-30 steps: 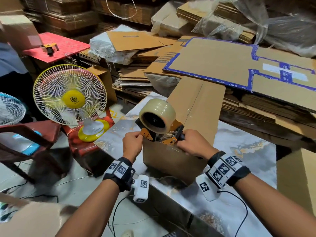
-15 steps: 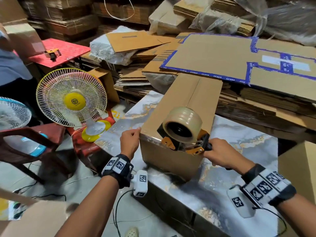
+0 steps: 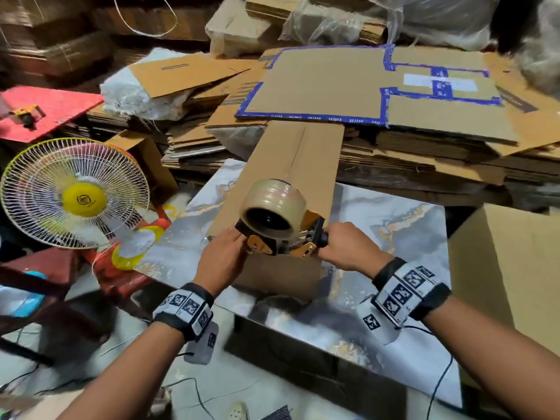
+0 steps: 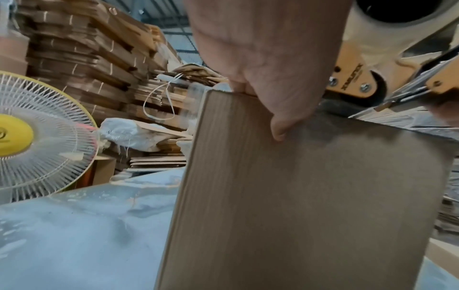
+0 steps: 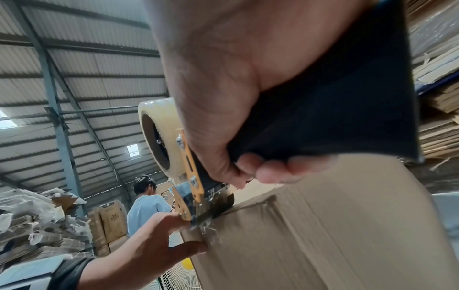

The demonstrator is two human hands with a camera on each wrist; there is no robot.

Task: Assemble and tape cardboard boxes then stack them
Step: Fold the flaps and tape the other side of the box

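On the marbled grey tabletop [image 3: 394, 225] lies our long brown cardboard box [image 3: 291, 165], touching the stacked flat cardboard beyond. Our left hand [image 3: 222, 259] clamps its near top corner, thumb pressed on the end face and fingers over the top. To its right, our right hand [image 3: 348, 250] is wrapped round the handle of the orange tape dispenser with its clear roll [image 3: 272, 212], blade at the near edge. We should hold the corner firm and tear cleanly. The box's long axis runs away from us, along its centre seam.
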